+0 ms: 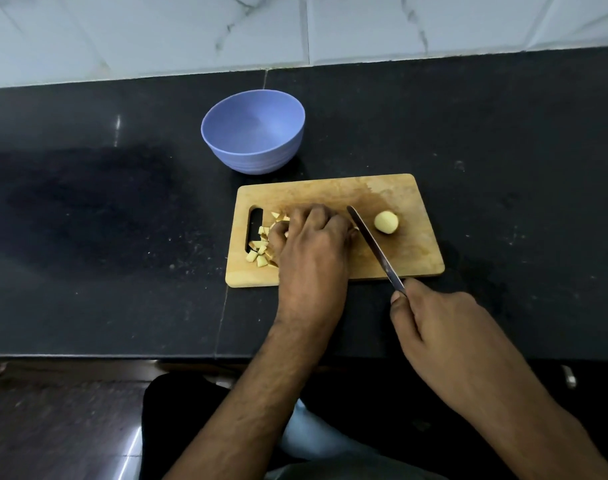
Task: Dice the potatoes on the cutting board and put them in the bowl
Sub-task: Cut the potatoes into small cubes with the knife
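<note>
— So, where are the potatoes?

— Diced pieces (259,249) lie at the left end of the cutting board (413,252), beside its handle slot. One peeled piece (386,222) sits at the right.

— And the hands?

— Left hand (311,244) lies over the dice, fingers curled; what it holds I cannot tell. Right hand (441,327) grips the knife (375,247), blade on the board.

— The bowl?

— Blue bowl (252,154) stands on the black counter (105,220), just beyond the board.

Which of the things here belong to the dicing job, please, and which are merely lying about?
Job: board; diced pieces; whole potato; knife, gripped by right hand; left hand, resting curled over the pieces; bowl, nothing in it.

Lying about: nothing loose, just the counter and tiled wall.
</note>
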A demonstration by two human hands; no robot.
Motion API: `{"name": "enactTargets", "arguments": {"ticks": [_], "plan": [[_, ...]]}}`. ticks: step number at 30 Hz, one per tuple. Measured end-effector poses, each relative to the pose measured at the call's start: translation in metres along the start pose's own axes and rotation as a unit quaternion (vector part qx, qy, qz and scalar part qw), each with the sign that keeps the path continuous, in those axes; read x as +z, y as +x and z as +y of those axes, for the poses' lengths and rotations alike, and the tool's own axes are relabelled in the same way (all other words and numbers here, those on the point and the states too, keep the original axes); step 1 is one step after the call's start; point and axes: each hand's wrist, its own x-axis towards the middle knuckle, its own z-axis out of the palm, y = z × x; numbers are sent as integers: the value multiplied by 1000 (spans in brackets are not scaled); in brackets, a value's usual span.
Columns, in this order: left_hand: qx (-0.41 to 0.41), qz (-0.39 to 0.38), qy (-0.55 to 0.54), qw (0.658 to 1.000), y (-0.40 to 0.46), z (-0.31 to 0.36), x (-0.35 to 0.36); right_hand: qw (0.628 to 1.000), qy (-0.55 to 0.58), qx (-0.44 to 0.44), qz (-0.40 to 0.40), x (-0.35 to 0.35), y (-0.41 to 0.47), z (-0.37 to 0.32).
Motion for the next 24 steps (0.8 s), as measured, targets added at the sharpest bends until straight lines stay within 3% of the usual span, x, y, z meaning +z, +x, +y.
{"name": "enactTargets", "arguments": {"ticks": [11,24], "plan": [[-2,-18,84,996,-1,7,1,1000,-20,11,-8,0,-5,-2],[5,-22,85,996,-3,14,-1,998,-43,35,-23,-4,-5,-14]]}}
